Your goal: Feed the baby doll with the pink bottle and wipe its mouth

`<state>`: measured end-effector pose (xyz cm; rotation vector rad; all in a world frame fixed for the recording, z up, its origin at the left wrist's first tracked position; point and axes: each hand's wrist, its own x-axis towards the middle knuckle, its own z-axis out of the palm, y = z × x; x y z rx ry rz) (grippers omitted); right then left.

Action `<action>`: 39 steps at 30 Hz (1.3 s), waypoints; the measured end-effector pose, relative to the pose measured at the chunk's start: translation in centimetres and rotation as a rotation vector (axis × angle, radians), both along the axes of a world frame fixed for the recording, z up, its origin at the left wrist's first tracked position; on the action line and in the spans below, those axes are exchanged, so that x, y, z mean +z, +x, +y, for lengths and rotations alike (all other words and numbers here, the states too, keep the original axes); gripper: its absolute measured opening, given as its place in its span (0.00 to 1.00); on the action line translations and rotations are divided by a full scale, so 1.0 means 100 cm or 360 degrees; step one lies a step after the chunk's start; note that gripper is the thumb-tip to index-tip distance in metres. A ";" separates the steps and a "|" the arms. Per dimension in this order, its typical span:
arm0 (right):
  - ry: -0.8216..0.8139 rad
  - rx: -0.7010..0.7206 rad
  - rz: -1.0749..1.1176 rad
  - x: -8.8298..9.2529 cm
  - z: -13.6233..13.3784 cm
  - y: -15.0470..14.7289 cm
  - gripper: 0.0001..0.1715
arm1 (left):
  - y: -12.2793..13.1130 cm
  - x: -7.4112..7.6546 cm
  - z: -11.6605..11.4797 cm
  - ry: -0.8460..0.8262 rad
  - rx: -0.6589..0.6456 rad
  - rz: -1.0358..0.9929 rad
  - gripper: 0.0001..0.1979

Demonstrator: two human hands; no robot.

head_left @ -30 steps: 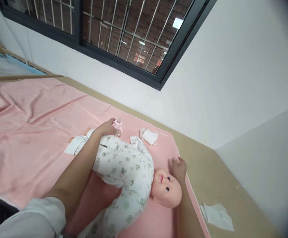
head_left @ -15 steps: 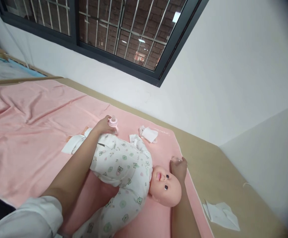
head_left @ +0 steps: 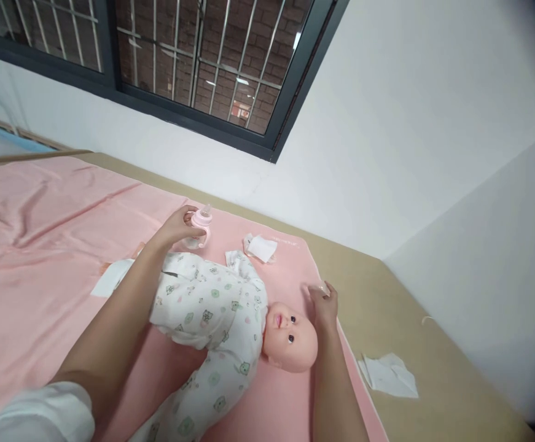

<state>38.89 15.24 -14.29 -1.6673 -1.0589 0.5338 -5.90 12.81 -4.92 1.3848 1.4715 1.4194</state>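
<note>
Doll (head_left: 212,301) on blanket (head_left: 64,245), bottle (head_left: 202,218) behind it, tissue (head_left: 262,248) right of the bottle, second tissue (head_left: 389,376) right of the blanket.

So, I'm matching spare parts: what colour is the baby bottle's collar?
The baby-bottle collar is pale pink; it shows best in the head view.

A plain white sleeve (head_left: 41,414), faintly greyish in its shaded creases, covers the upper part of the left arm. Its loose, soft cloth bunches into a rounded, wide cuff near the elbow. Below it the left forearm (head_left: 110,331) is bare, as is the right forearm (head_left: 334,383). The left hand (head_left: 175,229) and right hand (head_left: 325,309) are bare, with slim fingers; their nails are too small to make out.
</note>
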 end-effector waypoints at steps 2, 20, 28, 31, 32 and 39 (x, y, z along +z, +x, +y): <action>0.0068 0.0070 0.0250 0.013 -0.001 -0.002 0.47 | 0.010 0.016 -0.011 0.0084 -0.0132 -0.0071 0.35; 0.0791 0.1169 0.0080 0.165 -0.129 -0.129 0.29 | 0.102 0.073 -0.097 0.0213 -0.0770 0.0761 0.35; 0.0611 0.1389 0.0159 0.159 -0.129 -0.137 0.31 | 0.109 0.076 -0.108 0.0118 -0.0808 0.0754 0.40; 0.0582 0.1418 0.0157 0.159 -0.130 -0.137 0.31 | 0.108 0.078 -0.108 0.0163 -0.0795 0.0760 0.40; 0.0572 0.1431 0.0147 0.160 -0.131 -0.137 0.30 | 0.108 0.078 -0.108 0.0181 -0.0797 0.0755 0.40; 0.0537 0.1505 0.0082 0.159 -0.131 -0.136 0.29 | 0.107 0.078 -0.108 0.0240 -0.0857 0.0732 0.41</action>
